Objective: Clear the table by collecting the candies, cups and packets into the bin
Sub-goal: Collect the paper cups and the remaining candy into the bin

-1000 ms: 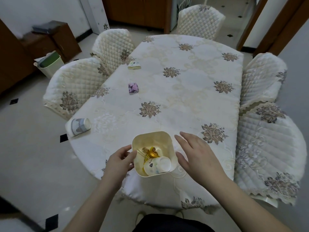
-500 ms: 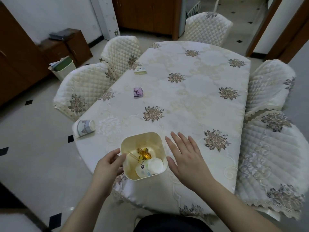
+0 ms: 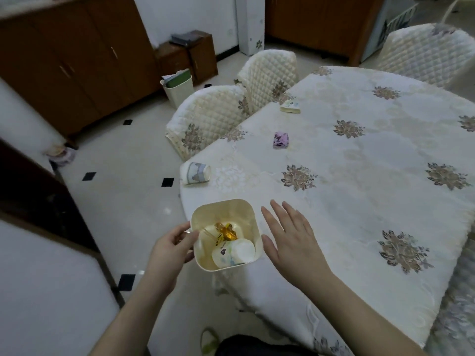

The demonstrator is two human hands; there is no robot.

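Observation:
A small cream bin (image 3: 205, 214) sits at the table's near left edge, with a paper cup (image 3: 235, 253) and gold candy wrappers (image 3: 227, 232) inside. My left hand (image 3: 169, 247) grips the bin's left rim. To the right of the bin, my right hand (image 3: 290, 240) is open, its fingers spread flat over the tablecloth. A paper cup (image 3: 195, 172) lies on its side near the left table edge. Farther back lie a purple packet (image 3: 280, 140) and a pale green-and-white packet (image 3: 290, 107).
The oval table (image 3: 359, 201) carries a cream floral cloth. Quilted chairs (image 3: 213, 116) stand along its left side and far end. A waste basket (image 3: 177, 88) stands on the floor by brown cabinets (image 3: 66, 65) at the left.
The view has swung left and the bin has slid toward the table's left edge with my left hand. My right hand stays open beside it.

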